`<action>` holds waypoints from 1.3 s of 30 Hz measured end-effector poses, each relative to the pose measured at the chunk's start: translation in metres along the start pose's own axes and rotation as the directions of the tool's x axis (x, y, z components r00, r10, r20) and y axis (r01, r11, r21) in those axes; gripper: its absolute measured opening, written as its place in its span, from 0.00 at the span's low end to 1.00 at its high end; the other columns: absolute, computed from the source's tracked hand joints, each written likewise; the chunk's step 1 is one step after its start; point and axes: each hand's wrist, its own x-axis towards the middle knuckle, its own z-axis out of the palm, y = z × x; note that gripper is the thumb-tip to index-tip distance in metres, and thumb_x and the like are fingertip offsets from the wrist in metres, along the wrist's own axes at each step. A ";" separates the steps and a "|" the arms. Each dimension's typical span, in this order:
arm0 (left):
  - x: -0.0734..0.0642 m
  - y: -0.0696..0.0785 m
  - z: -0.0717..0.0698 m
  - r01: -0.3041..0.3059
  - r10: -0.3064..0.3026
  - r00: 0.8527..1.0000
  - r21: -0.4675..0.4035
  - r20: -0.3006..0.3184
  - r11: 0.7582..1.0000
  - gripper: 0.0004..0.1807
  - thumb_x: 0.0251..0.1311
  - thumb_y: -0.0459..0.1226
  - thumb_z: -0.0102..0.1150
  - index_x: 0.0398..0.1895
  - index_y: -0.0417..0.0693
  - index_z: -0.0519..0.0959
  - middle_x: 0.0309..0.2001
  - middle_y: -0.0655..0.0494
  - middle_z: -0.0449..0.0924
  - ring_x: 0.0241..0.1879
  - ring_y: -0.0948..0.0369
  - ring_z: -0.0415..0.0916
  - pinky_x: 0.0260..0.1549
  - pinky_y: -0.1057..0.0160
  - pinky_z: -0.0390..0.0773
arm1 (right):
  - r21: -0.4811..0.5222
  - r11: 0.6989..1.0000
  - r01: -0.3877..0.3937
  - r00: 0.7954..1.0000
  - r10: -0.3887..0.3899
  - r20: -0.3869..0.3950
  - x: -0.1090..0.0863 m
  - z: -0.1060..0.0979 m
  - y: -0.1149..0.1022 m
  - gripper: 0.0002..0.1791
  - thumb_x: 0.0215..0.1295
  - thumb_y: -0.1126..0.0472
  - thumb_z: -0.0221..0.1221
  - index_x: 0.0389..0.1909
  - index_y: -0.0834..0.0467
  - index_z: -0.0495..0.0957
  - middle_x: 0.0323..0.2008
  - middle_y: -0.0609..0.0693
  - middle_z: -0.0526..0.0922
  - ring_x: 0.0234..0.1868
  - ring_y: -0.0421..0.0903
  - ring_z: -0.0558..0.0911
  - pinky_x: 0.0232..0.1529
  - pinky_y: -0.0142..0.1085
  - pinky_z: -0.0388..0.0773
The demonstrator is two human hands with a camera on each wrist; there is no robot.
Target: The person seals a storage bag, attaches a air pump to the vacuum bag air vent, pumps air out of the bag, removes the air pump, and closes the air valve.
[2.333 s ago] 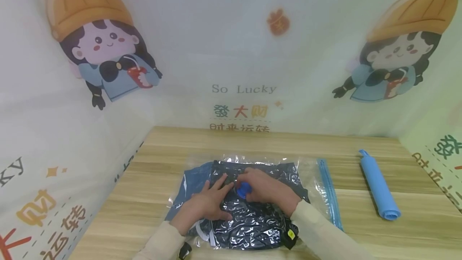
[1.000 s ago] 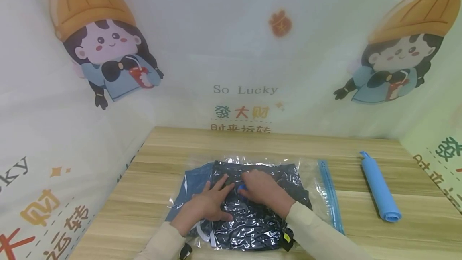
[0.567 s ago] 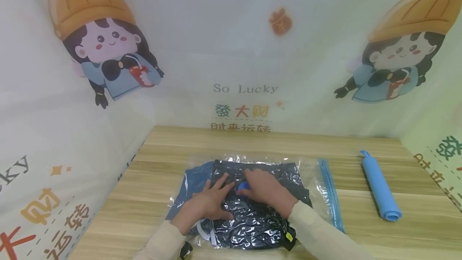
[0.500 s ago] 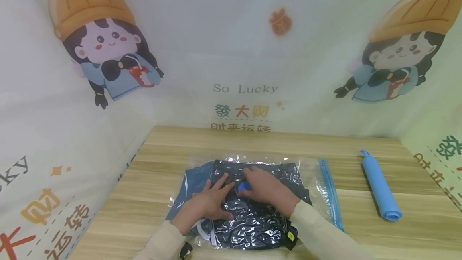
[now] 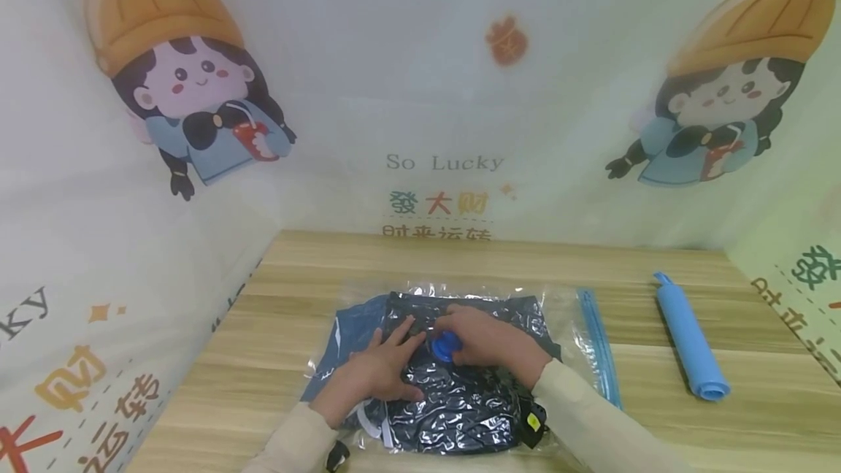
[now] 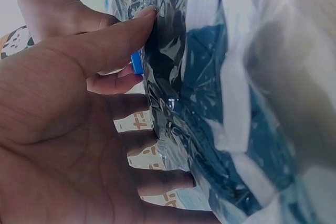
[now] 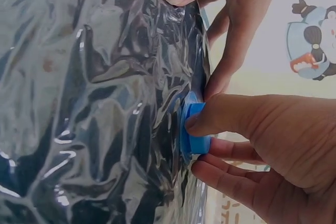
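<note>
A clear vacuum storage bag (image 5: 460, 414) with dark and blue folded clothes inside lies flat on the table. On its upper face sits a round blue valve cap (image 5: 446, 346). My right hand (image 5: 489, 338) pinches this valve cap (image 7: 198, 129) between thumb and fingers, as the right wrist view shows from the side. To the left of the cap, my left hand (image 5: 381, 369) rests on the bag with its fingers spread. In the left wrist view the thumb and fingertips of that hand (image 6: 68, 129) touch the wrinkled plastic.
A light blue hand pump (image 5: 693, 341) lies on the wooden table (image 5: 315, 258) to the right of the bag. The bag's blue zip edge (image 5: 599, 349) faces the pump. Printed cloth walls (image 5: 447, 93) close in the table at the back and sides.
My right hand has turned at the blue valve cap one way and back, its wrist shifting slightly right, and more of the cap shows now. The left hand has stayed in place.
</note>
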 end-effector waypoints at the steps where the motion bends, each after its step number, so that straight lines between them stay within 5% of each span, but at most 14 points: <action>1: 0.000 0.000 0.000 -0.001 0.001 1.000 0.000 0.000 1.000 0.50 0.52 0.53 0.76 0.77 0.51 0.64 0.80 0.47 0.46 0.70 0.25 0.47 0.49 0.17 0.58 | -0.004 1.000 -0.001 1.000 0.001 0.005 0.000 -0.001 -0.001 0.21 0.52 0.69 0.74 0.49 0.58 0.84 0.41 0.50 0.78 0.46 0.50 0.81 0.48 0.41 0.82; 28: -0.001 0.002 0.001 -0.009 0.009 1.000 -0.003 0.000 1.000 0.50 0.53 0.53 0.75 0.78 0.50 0.63 0.81 0.47 0.45 0.71 0.26 0.47 0.50 0.17 0.58 | -0.084 0.991 -0.103 0.995 0.103 -0.005 0.002 0.001 -0.008 0.20 0.61 0.59 0.72 0.51 0.64 0.82 0.35 0.50 0.80 0.35 0.44 0.78 0.36 0.33 0.80; 39: -0.003 0.003 -0.001 0.005 -0.005 1.000 -0.001 0.006 1.000 0.50 0.53 0.53 0.75 0.78 0.51 0.63 0.81 0.48 0.44 0.71 0.26 0.47 0.50 0.17 0.58 | -0.102 0.991 -0.089 0.995 0.085 -0.044 0.005 0.002 -0.010 0.14 0.62 0.58 0.71 0.40 0.64 0.83 0.28 0.49 0.79 0.28 0.43 0.76 0.29 0.34 0.78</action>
